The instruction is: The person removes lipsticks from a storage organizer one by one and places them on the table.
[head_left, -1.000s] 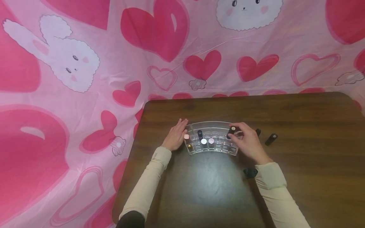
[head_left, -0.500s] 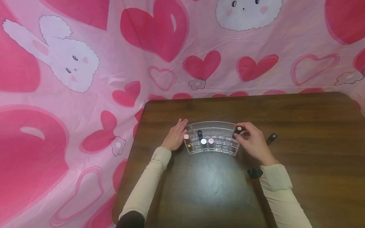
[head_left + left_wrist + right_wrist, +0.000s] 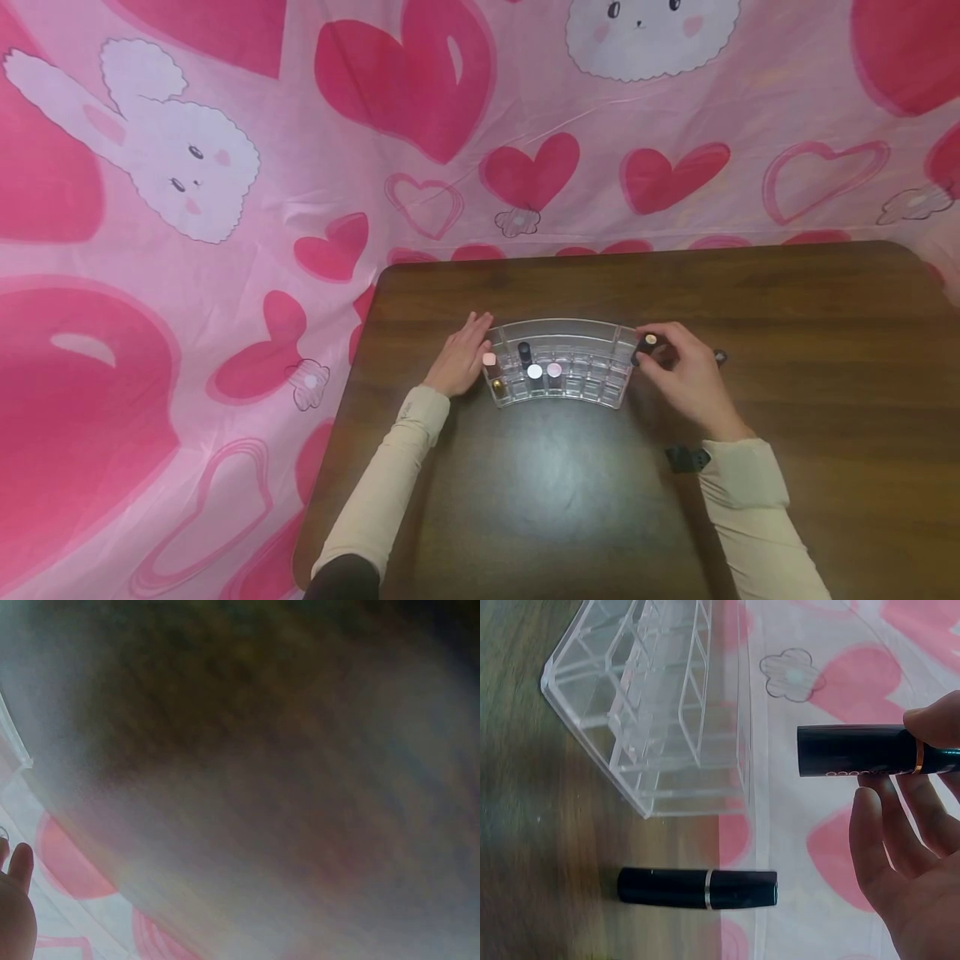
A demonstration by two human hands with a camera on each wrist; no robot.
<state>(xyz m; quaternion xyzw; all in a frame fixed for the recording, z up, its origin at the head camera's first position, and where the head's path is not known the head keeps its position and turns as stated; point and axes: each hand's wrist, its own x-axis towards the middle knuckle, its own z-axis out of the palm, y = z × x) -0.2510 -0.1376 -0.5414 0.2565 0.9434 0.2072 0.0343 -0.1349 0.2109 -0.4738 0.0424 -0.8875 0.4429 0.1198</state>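
Note:
Between the thumb and fingers of my right hand (image 3: 686,375) is a black lipstick tube (image 3: 648,342) with a gold-coloured band, lifted just beyond the right end of a clear curved lipstick organizer (image 3: 558,321). The right wrist view shows this lipstick tube (image 3: 847,750) apart from the organizer (image 3: 697,799). My left hand (image 3: 459,362) rests with extended fingers against the organizer's left end. Several tubes stand in its left and middle slots: a dark one (image 3: 524,353), two pale-topped ones and a pink-topped one (image 3: 490,360). The left wrist view is mostly blurred.
Another black lipstick (image 3: 667,888) with a silver band stands on the wooden table (image 3: 525,508), right of the organizer. My right hand mostly hides it in the head view. A pink heart-print cloth (image 3: 450,200) hangs behind the table.
My right hand has moved rightward with the lipstick, from over the organizer's right end to outside it. It now covers more of the table on that side. The left hand stays put.

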